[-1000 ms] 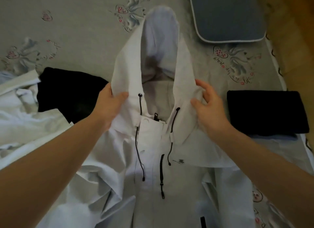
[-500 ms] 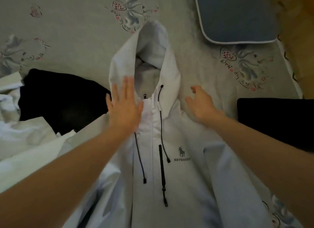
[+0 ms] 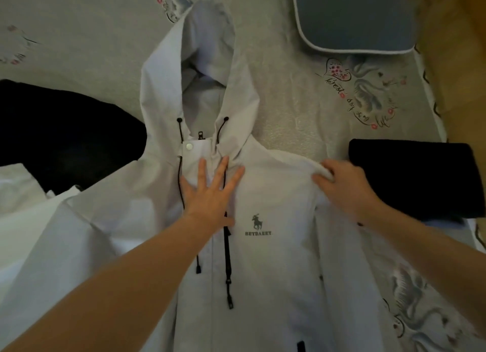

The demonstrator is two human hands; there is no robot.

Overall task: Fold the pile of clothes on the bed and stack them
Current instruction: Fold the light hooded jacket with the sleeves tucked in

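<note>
Jacket (image 3: 276, 194) spread front-up on the bed (image 3: 92, 62), hood laid flat.

The left hand (image 3: 207, 194), earlier at the hood's edge, is now pressed flat with fingers splayed below the jacket collar. The jacket's shoulder is pinched by the right hand (image 3: 344, 183), moved outward since. A folded black garment (image 3: 415, 178) lies right of the jacket, another black garment (image 3: 65, 136) left.

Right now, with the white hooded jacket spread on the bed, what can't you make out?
All in the head view:
- White hooded jacket: hem and cuffs cut off by the bottom edge.
- Black unfolded garment: shape cut by the left edge, its lower part under the jacket.
- Folded black garment: near corner hidden behind the right hand.
- Zipper under the left hand: covered.
</note>
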